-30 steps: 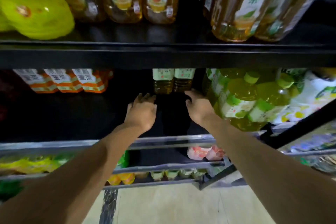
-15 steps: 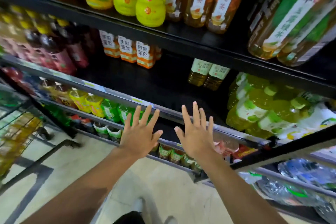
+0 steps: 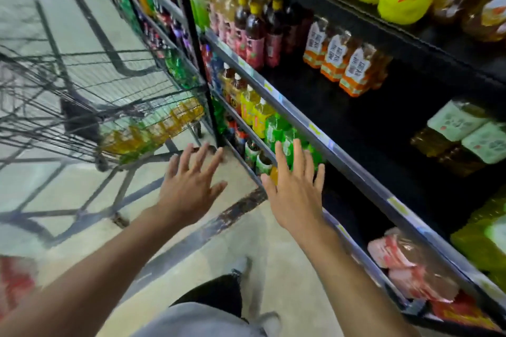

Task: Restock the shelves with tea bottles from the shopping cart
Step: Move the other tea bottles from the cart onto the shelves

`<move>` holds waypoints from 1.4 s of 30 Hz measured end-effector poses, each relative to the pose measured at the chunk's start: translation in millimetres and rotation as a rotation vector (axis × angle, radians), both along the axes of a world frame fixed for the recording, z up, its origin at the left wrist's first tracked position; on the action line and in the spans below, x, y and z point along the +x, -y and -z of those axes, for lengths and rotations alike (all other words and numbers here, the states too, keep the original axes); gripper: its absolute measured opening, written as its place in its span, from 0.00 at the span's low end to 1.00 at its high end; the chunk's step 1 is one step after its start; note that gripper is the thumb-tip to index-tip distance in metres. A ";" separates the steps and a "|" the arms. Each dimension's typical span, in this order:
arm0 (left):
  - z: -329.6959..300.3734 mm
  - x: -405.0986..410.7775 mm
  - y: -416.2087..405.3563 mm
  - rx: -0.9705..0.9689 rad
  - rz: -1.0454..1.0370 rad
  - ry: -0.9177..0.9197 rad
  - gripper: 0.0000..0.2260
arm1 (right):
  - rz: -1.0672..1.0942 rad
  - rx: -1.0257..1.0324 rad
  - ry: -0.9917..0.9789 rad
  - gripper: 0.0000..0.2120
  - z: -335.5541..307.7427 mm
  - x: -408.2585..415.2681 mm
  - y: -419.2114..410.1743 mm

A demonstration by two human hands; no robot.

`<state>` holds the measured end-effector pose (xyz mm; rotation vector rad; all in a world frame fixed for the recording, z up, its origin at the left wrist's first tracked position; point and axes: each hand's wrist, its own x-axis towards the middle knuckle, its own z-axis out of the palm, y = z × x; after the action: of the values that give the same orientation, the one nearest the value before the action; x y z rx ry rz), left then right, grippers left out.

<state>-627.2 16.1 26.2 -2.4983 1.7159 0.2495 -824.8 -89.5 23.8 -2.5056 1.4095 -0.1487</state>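
Shelves right; cart holds tea bottles (blurred); left hand, right hand grip released.

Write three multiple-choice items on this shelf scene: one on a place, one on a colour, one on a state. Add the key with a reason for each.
1. Where are the tea bottles still to be stocked?
A. In the cart
B. On the floor
C. In the right hand

2. What colour are the caps on the dark bottles?
A. Red
B. Yellow
C. Black

3. How are the left hand and right hand?
A. Both gripping bottles
B. Both open, empty
C. One on the cart handle

Key: 1 A, the bottles lie inside the wire basket. 2 B, yellow tops show on that row. 3 B, the fingers are spread and hold nothing.
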 end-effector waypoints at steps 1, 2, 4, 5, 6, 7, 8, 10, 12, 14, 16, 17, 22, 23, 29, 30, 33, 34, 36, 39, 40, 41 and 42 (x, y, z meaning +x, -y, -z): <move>-1.7 5.4 -12.4 -0.008 -0.053 -0.002 0.35 | -0.038 -0.003 -0.003 0.34 -2.4 8.8 -3.7; -3.6 9.9 -23.2 -0.018 -0.098 0.000 0.34 | -0.072 -0.009 -0.005 0.34 -5.4 17.0 -7.3; -5.8 18.6 -42.0 -0.038 -0.171 0.006 0.34 | -0.141 -0.010 0.000 0.34 -10.8 31.0 -14.3; -6.4 22.6 -49.8 -0.047 -0.202 0.003 0.35 | -0.168 -0.006 0.003 0.34 -13.2 37.0 -16.4; -6.2 26.6 -56.8 -0.054 -0.230 0.000 0.36 | -0.194 -0.002 -0.001 0.33 -15.3 43.1 -18.0; -5.4 30.8 -63.5 -0.059 -0.259 -0.007 0.36 | -0.217 0.005 -0.014 0.33 -16.8 49.2 -19.1; -4.2 35.7 -68.9 -0.066 -0.287 -0.016 0.36 | -0.235 0.019 -0.026 0.33 -18.3 56.1 -19.3; 0.7 48.8 -77.5 -0.088 -0.336 -0.034 0.33 | -0.265 0.043 -0.037 0.33 -19.5 73.0 -16.1; 7.1 70.0 -86.4 -0.062 -0.378 -0.037 0.32 | -0.306 0.046 -0.055 0.33 -17.8 98.5 -10.9; 10.5 87.5 -90.8 -0.049 -0.388 -0.033 0.32 | -0.315 0.055 -0.076 0.33 -16.4 117.5 -3.7; 12.2 113.6 -97.8 -0.056 -0.405 -0.036 0.31 | -0.316 0.071 -0.083 0.32 -13.1 148.8 -1.7; 12.9 128.4 -100.0 -0.061 -0.413 -0.036 0.31 | -0.310 0.073 -0.078 0.32 -11.6 165.8 -2.5; 18.7 204.2 -100.5 -0.078 -0.451 -0.039 0.31 | -0.315 0.058 -0.096 0.33 1.8 250.1 -8.7; 20.1 217.5 -100.2 -0.078 -0.453 -0.036 0.31 | -0.323 0.064 -0.102 0.33 5.3 264.9 -9.6; 28.5 287.0 -95.3 -0.038 -0.486 -0.038 0.32 | -0.362 0.097 -0.158 0.33 19.3 338.6 -4.0; 31.0 296.3 -93.0 -0.027 -0.492 -0.039 0.32 | -0.368 0.106 -0.165 0.32 20.9 348.8 -0.4; 38.6 322.7 -80.0 -0.005 -0.524 -0.048 0.32 | -0.389 0.134 -0.180 0.32 29.5 380.6 16.0; 42.6 331.0 -74.5 0.003 -0.536 -0.049 0.32 | -0.396 0.146 -0.186 0.33 33.3 392.0 22.8; 50.1 348.4 -61.7 0.012 -0.563 -0.053 0.33 | -0.433 0.163 -0.206 0.33 43.3 418.3 37.5; 57.4 373.8 -40.8 0.017 -0.633 -0.074 0.35 | -0.519 0.215 -0.222 0.32 55.4 463.3 59.9; 57.9 382.2 -33.2 0.022 -0.660 -0.075 0.34 | -0.550 0.230 -0.225 0.32 58.7 479.2 67.8; 58.1 391.0 -24.9 0.021 -0.688 -0.084 0.32 | -0.583 0.235 -0.230 0.32 60.3 495.4 75.9; 57.4 399.6 -16.3 0.022 -0.719 -0.098 0.31 | -0.619 0.229 -0.233 0.33 61.1 511.7 83.9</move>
<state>-227.6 32.4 -31.2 -3.0182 0.7529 0.4392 -313.1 -173.3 -37.3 -2.6812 0.6073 0.4093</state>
